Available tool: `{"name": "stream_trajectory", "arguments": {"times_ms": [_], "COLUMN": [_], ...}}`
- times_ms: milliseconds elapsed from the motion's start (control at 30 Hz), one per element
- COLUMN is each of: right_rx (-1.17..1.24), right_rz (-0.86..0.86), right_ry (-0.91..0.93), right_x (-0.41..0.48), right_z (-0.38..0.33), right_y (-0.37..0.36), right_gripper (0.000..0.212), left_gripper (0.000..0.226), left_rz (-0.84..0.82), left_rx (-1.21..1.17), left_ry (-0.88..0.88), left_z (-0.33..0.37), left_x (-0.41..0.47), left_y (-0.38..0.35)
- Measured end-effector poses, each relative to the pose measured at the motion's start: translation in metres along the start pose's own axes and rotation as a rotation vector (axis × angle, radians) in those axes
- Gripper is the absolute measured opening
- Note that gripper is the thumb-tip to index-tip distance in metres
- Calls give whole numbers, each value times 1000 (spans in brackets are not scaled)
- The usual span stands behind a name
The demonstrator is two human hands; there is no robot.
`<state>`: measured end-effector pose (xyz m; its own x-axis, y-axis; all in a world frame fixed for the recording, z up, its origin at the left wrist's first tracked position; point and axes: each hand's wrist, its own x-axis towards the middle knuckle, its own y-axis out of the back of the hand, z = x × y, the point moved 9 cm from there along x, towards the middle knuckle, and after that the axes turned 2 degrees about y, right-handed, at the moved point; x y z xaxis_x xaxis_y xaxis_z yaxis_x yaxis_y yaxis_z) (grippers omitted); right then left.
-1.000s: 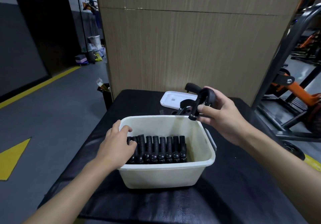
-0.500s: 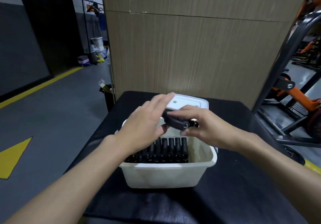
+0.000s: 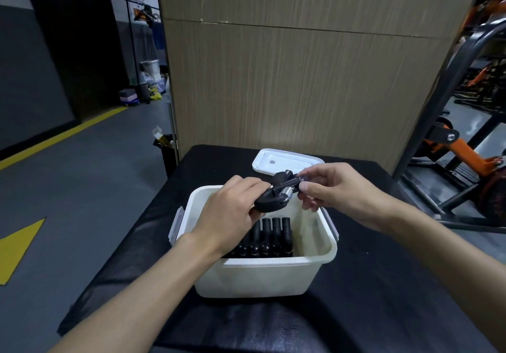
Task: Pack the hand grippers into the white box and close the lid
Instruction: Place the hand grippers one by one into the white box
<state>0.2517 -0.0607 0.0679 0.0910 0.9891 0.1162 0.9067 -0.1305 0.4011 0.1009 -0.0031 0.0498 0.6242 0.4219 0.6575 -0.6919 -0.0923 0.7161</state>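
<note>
One black hand gripper with a steel coil spring [image 3: 276, 198] is held above the open white plastic box [image 3: 262, 278] — left hand [image 3: 230, 215] curled round its handles, right hand [image 3: 336, 191] pinching what looks like the adjuster end. Best squeeze the handles together and slot it upright into the gap right of the packed black grippers [image 3: 273, 239]; the white lid [image 3: 284, 161] lies behind.
</note>
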Motion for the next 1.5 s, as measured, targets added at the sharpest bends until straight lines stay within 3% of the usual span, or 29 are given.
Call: {"name": "stream_trajectory", "arguments": {"times_ms": [100, 167, 267, 367, 467, 733, 1133, 1267, 1500], "right_rx": [-84, -366, -823, -982, -1055, -1252, -1277, -1330, -1292], "right_rz": [46, 34, -8, -85, -157, -274, -362, -405, -490], "right_ry": [8, 69, 149, 123, 86, 64, -12, 4, -121], "right_x": [5, 6, 7, 7, 8, 5, 10, 7, 14], "right_z": [1, -6, -9, 3, 16, 52, 78, 86, 97], "right_y": [7, 9, 0, -10, -17, -34, -46, -52, -54], "right_gripper": [9, 8, 12, 12, 15, 4, 20, 14, 15], "left_gripper": [40, 46, 44, 45, 45, 43, 41, 42, 42], "left_rz": [-84, -136, -143, -251, -347, -288, -291, -299, -314], "left_rx": [-12, 92, 260, 334, 300, 170, 172, 161, 160], "left_ry": [21, 82, 327, 516, 549, 594, 605, 612, 616], "left_z": [-6, -20, -66, -98, -100, -102, -102, -106, -106], "left_x": [-3, -9, -24, -43, -56, -63, -65, -66, -66], "left_y": [-10, -10, 3, 4, -9, -13, -14, -17, -19]}}
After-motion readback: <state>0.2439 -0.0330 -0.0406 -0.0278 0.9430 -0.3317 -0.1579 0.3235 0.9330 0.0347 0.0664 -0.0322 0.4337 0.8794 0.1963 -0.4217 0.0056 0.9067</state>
